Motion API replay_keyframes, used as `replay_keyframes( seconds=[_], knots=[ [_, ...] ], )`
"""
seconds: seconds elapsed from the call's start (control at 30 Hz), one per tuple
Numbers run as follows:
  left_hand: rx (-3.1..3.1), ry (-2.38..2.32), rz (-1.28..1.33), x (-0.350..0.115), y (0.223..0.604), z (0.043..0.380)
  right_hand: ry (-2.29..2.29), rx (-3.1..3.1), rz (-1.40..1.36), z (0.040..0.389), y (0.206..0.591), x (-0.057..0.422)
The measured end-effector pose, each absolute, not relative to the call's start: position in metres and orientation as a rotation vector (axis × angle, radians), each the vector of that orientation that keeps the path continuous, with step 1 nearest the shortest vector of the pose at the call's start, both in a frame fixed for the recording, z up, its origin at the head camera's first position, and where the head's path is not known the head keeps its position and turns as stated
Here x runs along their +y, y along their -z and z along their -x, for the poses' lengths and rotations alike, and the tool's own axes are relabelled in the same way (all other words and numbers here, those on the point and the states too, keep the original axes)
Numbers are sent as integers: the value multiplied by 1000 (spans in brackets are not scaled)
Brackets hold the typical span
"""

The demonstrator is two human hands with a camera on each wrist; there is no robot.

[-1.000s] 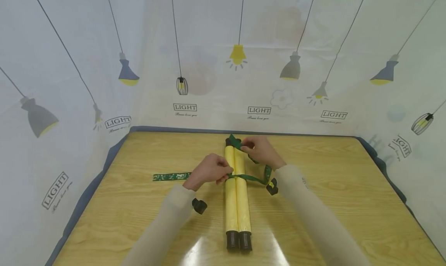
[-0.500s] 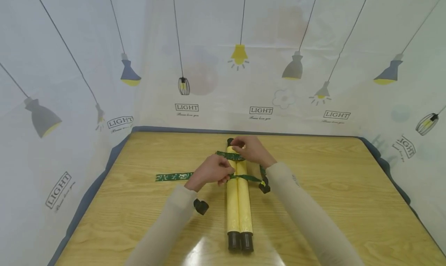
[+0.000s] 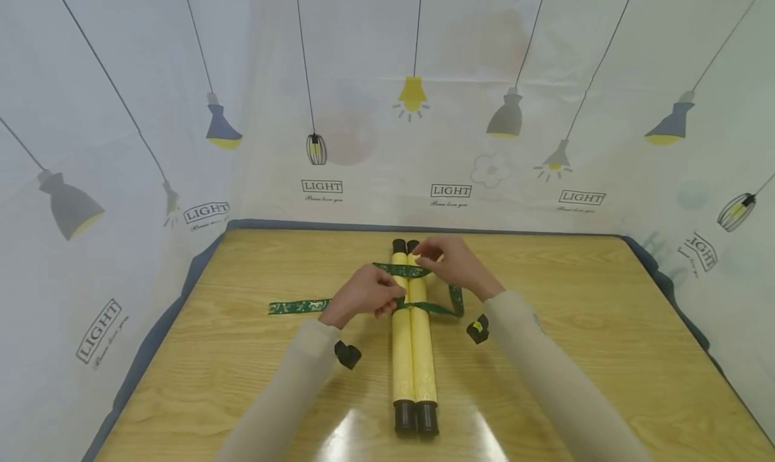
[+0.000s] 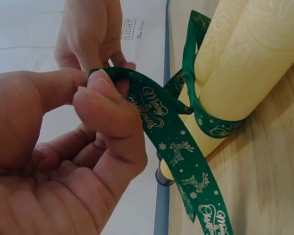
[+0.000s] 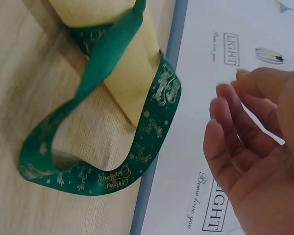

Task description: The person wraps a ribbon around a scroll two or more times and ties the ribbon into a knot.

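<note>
Left fingers (image 4: 108, 115) pinch green ribbon (image 4: 179, 147) round yellow rolls (image 3: 403, 361) pointing toward the surface's (image 3: 581, 280) far edge; right fingers (image 5: 218, 149) curve loosely, seemingly empty.

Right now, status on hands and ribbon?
Left hand pinching green ribbon. Right hand empty, loosely curved. Ribbon around both yellow rolls, slack to their right. No obstruction seen.

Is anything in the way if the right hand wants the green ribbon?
Nothing visible: the right wrist view shows only a gap between the right hand and the green ribbon looped by the yellow rolls.
</note>
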State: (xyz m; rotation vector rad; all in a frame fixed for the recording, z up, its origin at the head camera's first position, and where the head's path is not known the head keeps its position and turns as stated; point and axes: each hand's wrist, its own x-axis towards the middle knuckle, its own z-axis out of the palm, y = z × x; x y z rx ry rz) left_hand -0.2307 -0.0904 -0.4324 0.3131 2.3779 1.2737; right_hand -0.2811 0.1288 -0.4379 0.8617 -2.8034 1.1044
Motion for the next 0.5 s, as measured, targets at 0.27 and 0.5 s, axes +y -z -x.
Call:
replay_keyframes(
  seconds=[0.27,0.5],
  knots=[
    [2328,-1329,-281,-94,430,233,-1195,-2834,-1130,252,444,125],
    [2254,-1395,-216,-94,429,234,-1213,-2764,-1051,238,451,113]
  ],
)
